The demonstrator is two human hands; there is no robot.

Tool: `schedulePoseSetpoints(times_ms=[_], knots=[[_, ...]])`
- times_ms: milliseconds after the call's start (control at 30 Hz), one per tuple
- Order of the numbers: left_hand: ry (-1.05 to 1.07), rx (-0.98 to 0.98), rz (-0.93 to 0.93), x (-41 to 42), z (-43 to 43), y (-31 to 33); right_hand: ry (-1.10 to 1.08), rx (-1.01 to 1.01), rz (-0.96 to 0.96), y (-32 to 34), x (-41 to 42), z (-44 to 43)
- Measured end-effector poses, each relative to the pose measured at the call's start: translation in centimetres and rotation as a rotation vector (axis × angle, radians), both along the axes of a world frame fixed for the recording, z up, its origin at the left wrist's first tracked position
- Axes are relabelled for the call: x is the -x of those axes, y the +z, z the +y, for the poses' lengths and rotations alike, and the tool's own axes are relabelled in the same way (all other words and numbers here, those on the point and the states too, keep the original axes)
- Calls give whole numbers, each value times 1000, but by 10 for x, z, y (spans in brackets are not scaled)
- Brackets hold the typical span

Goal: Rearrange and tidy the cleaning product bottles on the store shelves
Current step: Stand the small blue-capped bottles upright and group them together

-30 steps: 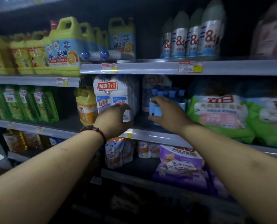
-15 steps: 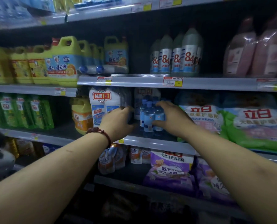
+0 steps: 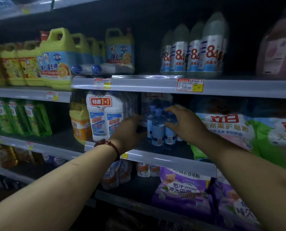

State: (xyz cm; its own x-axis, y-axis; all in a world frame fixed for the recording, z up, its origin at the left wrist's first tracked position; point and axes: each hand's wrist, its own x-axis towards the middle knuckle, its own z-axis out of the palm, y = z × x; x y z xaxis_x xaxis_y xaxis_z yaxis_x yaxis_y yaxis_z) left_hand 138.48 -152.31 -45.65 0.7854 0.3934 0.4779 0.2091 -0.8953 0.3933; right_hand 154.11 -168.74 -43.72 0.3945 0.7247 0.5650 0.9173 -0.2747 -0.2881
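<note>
STEP: grouping bottles | POSITION: upright, mid shelf front, beside twin-pack | right hand: curled round them | left hand: at their left, grip unclear | NEXT: probably slide together, keeping upright

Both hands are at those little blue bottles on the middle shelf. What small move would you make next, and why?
Probably slide the cluster of small blue-capped clear plastic bottles forward. The right hand grips its right side, the left hand sits at its left beside the white twin-pack of cleaner bottles, and the cluster stands back from the grey shelf's front edge.
</note>
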Motion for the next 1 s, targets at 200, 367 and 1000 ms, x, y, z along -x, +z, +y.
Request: schedulePoseSetpoints(times_ms=[200,367,1000], knots=[[-1,243,-67,-59,9,-41,107,-91,50,-4,-30,31],[11,344,-201,-84,-2,-68,81,-194,20,-10,-37,50],[-54,661,-221,-76,15,-89,117,-269,33,-27,-38,57]])
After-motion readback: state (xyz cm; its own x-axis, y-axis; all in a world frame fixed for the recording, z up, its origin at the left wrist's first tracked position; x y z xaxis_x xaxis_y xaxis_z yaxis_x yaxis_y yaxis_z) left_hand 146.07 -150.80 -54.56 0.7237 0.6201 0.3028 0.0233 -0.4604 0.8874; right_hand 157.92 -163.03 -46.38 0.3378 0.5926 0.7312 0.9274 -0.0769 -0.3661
